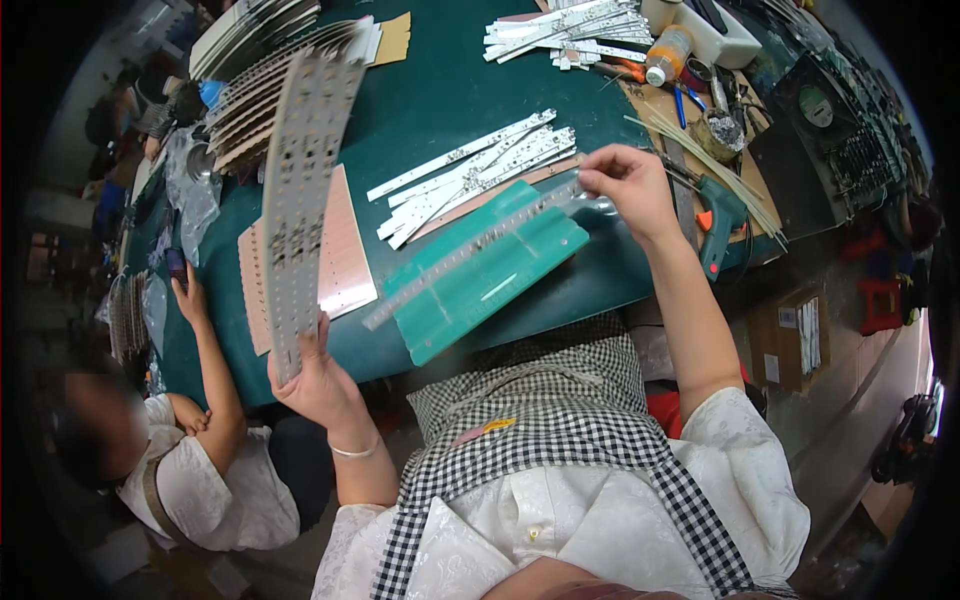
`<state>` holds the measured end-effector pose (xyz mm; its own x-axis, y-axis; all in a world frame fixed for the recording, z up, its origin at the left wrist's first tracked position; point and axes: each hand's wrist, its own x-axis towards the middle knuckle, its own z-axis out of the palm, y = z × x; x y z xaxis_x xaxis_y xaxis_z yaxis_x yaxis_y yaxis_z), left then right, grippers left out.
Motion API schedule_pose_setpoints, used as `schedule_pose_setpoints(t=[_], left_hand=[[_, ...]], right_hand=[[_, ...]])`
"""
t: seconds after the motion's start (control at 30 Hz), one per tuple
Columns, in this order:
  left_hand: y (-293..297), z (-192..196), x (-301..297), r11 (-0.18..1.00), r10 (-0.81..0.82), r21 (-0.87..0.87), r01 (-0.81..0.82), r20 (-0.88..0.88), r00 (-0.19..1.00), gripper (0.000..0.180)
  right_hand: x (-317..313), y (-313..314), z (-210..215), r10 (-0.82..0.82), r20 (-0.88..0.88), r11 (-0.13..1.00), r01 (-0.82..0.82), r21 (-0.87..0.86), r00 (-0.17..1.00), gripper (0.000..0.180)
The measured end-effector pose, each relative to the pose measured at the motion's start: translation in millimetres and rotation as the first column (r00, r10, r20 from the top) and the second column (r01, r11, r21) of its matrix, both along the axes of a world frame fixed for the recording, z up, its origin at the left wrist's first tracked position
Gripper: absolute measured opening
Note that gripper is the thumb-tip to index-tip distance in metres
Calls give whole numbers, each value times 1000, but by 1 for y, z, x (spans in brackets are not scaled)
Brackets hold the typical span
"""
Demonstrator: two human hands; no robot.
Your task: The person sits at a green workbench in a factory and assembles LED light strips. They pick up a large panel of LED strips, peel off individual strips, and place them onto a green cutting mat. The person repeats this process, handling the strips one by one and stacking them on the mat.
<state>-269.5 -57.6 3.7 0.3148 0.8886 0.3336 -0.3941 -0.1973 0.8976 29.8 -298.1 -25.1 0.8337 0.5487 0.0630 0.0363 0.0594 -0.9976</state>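
Note:
My left hand (318,388) grips the lower end of a long circuit board panel (300,190), raised upright at a slant with rows of small parts on its pale face. Between the thumb and fingers of my right hand (632,190) is the far end of a narrow circuit board strip (455,258), smeared by motion. That strip slants across a green plate (495,300) with ridges, near the table's front edge; whether it touches the plate I cannot tell. Just beyond the plate lies a loose pile of white circuit board strips (480,178).
Pinkish board sheets (345,255) lie behind the raised panel. Stacked panels (250,125) stand farther left, more white strips (575,30) at the back. A glue gun (720,225), glue sticks (715,155) and a bottle (668,55) are on the right. Another person's hand (190,300) holds a phone.

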Motion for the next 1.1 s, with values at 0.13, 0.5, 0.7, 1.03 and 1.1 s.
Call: schedule_pose_setpoints(t=[0.13,0.5,0.7,1.03,1.1], left_hand=[[-3,2,-6,1000,15,-8,-15,-12,1000,22],[-26,-25,-5,870,-481,-322,373,-391,785,26],[-19,-31,5,852,-522,-309,423,-432,736,36],[-19,-23,1,902,-426,-165,399,-488,762,30],[-20,-24,0,910,-386,-82,407,-528,757,25]], right_hand=[[42,39,-11,-45,79,999,43,19,996,9],[-11,17,23,261,-56,965,-260,24,964,28],[-14,6,3,217,74,956,-197,-216,973,49],[-25,0,22,256,152,906,-182,-383,955,52],[-21,-2,18,295,229,885,-175,-431,927,50]])
